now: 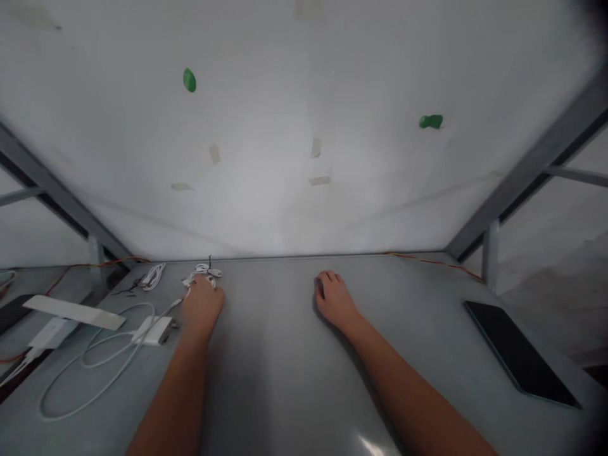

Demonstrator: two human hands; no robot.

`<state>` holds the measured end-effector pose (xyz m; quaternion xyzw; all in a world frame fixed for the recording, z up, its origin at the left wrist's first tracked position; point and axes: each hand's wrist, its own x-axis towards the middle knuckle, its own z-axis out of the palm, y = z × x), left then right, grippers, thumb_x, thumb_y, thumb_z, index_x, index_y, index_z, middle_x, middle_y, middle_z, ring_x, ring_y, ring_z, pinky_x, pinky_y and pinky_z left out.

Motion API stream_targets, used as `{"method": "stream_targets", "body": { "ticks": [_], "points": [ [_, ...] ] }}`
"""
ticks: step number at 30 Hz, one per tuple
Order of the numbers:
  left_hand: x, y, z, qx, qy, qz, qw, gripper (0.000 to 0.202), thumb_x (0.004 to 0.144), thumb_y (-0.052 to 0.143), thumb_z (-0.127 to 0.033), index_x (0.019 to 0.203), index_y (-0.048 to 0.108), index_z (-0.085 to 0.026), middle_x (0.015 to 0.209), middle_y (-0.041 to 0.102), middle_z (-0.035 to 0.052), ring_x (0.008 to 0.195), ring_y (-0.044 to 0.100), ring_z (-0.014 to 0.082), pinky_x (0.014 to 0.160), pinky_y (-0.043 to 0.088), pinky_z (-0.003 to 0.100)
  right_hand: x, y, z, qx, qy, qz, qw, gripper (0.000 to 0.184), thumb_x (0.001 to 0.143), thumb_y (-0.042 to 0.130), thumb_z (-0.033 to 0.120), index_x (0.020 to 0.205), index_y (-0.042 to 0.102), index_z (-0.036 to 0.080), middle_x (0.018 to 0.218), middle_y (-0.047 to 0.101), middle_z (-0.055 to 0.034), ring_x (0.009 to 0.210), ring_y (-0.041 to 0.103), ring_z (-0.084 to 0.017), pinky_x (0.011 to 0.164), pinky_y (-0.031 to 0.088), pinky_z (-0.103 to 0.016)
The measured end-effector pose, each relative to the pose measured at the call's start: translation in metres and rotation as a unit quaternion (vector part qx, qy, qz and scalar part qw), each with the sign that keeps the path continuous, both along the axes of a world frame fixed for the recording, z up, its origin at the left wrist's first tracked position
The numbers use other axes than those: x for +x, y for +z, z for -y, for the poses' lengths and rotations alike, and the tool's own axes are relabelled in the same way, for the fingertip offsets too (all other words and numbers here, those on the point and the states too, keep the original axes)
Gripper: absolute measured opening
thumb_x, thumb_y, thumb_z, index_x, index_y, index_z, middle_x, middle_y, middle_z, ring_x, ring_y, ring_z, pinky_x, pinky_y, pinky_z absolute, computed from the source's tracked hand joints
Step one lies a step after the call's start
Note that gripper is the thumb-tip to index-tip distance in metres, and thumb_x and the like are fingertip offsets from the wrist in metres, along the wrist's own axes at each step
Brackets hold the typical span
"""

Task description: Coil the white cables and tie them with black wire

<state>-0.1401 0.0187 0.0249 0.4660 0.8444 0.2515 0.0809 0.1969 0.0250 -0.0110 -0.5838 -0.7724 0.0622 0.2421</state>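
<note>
My left hand (pixel 202 303) reaches to the far left of the grey table (pixel 285 354) and rests on a small coiled white cable (pixel 205 272) tied with a black twist; its fingers curl over the bundle. My right hand (pixel 334 297) lies near the middle of the table, fingers curled down onto the surface, with nothing visible in it. Both forearms stretch forward from the near edge.
A white charger block (pixel 152 330) with a long looped white cable (pixel 90 367) lies at the left, beside a flat white strip (pixel 71 311) and another coiled white cable (pixel 152 277). A dark tablet (pixel 520 352) lies at the right. A white wall panel with green blobs stands behind.
</note>
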Motion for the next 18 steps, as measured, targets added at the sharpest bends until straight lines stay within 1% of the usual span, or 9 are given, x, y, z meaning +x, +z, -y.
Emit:
{"method": "stream_targets", "body": {
  "ticks": [3, 5, 6, 7, 9, 10, 11, 14, 18],
  "points": [
    [0.021, 0.000, -0.005, 0.031, -0.035, 0.068, 0.997, 0.040, 0.086, 0.062, -0.021, 0.124, 0.051, -0.016, 0.101, 0.070, 0.0128, 0.097, 0.070, 0.0317, 0.087, 0.051, 0.043, -0.002, 0.000, 0.000, 0.004, 0.007, -0.024, 1.000, 0.021, 0.091, 0.051, 0.013, 0.107, 0.065, 0.017, 0.114, 0.066, -0.0157, 0.110, 0.058, -0.029, 0.100, 0.046, -0.043],
    [0.042, -0.006, -0.008, 0.063, -0.085, 0.179, 0.978, 0.039, 0.087, 0.063, -0.028, 0.123, 0.053, -0.020, 0.095, 0.070, 0.0063, 0.083, 0.071, 0.0243, 0.081, 0.054, 0.038, -0.005, 0.000, 0.002, 0.004, 0.023, -0.057, 0.998, 0.019, 0.091, 0.053, 0.013, 0.104, 0.065, 0.018, 0.109, 0.067, -0.0136, 0.107, 0.060, -0.027, 0.098, 0.048, -0.041],
    [0.053, -0.009, -0.008, 0.094, -0.120, 0.292, 0.944, 0.039, 0.085, 0.066, -0.030, 0.122, 0.055, -0.020, 0.096, 0.070, 0.0061, 0.080, 0.071, 0.0228, 0.079, 0.055, 0.037, -0.007, 0.000, 0.003, 0.002, 0.035, -0.079, 0.996, 0.017, 0.091, 0.054, 0.013, 0.103, 0.065, 0.018, 0.107, 0.068, -0.0124, 0.105, 0.061, -0.025, 0.097, 0.048, -0.039],
    [0.065, -0.013, -0.007, 0.125, -0.161, 0.395, 0.896, 0.043, 0.083, 0.069, -0.035, 0.121, 0.056, -0.019, 0.100, 0.070, 0.0072, 0.083, 0.072, 0.0233, 0.080, 0.056, 0.038, -0.010, 0.000, 0.004, -0.001, 0.051, -0.104, 0.993, 0.016, 0.092, 0.054, 0.013, 0.102, 0.066, 0.019, 0.105, 0.069, -0.0112, 0.103, 0.062, -0.024, 0.096, 0.049, -0.038],
    [0.085, -0.017, -0.002, 0.136, -0.213, 0.455, 0.854, 0.049, 0.079, 0.074, -0.045, 0.117, 0.059, -0.019, 0.104, 0.071, 0.0078, 0.088, 0.072, 0.0236, 0.082, 0.057, 0.038, -0.015, 0.001, 0.008, -0.011, 0.083, -0.160, 0.984, 0.014, 0.093, 0.055, 0.015, 0.099, 0.066, 0.020, 0.101, 0.071, -0.0090, 0.099, 0.065, -0.022, 0.093, 0.050, -0.036],
    [0.094, -0.018, 0.001, 0.138, -0.241, 0.464, 0.841, 0.050, 0.077, 0.077, -0.048, 0.113, 0.062, -0.019, 0.104, 0.072, 0.0081, 0.089, 0.072, 0.0238, 0.083, 0.057, 0.038, -0.018, 0.002, 0.011, -0.013, 0.095, -0.191, 0.977, 0.014, 0.093, 0.055, 0.015, 0.099, 0.067, 0.020, 0.099, 0.072, -0.0082, 0.097, 0.066, -0.021, 0.092, 0.051, -0.035],
    [0.101, -0.017, 0.005, 0.140, -0.263, 0.455, 0.839, 0.047, 0.075, 0.078, -0.049, 0.109, 0.064, -0.019, 0.102, 0.073, 0.0080, 0.091, 0.072, 0.0238, 0.084, 0.057, 0.037, -0.020, 0.004, 0.013, -0.011, 0.100, -0.221, 0.970, 0.014, 0.093, 0.055, 0.016, 0.100, 0.067, 0.020, 0.099, 0.072, -0.0076, 0.095, 0.067, -0.020, 0.091, 0.052, -0.035],
    [0.113, -0.010, 0.014, 0.156, -0.315, 0.420, 0.837, 0.032, 0.075, 0.080, -0.041, 0.096, 0.068, -0.020, 0.098, 0.075, 0.0077, 0.097, 0.070, 0.0246, 0.090, 0.054, 0.037, -0.026, 0.008, 0.020, 0.010, 0.088, -0.295, 0.951, 0.020, 0.090, 0.059, 0.018, 0.109, 0.065, 0.019, 0.105, 0.069, -0.0084, 0.095, 0.067, -0.020, 0.090, 0.054, -0.036],
    [0.119, -0.002, 0.022, 0.162, -0.352, 0.392, 0.834, 0.021, 0.079, 0.076, -0.029, 0.097, 0.069, -0.020, 0.101, 0.075, 0.0075, 0.101, 0.069, 0.0245, 0.095, 0.052, 0.038, -0.031, 0.011, 0.024, 0.000, 0.084, -0.369, 0.926, 0.038, 0.086, 0.065, 0.024, 0.124, 0.060, 0.019, 0.117, 0.066, -0.0111, 0.096, 0.067, -0.021, 0.092, 0.055, -0.038]
  ]
}}
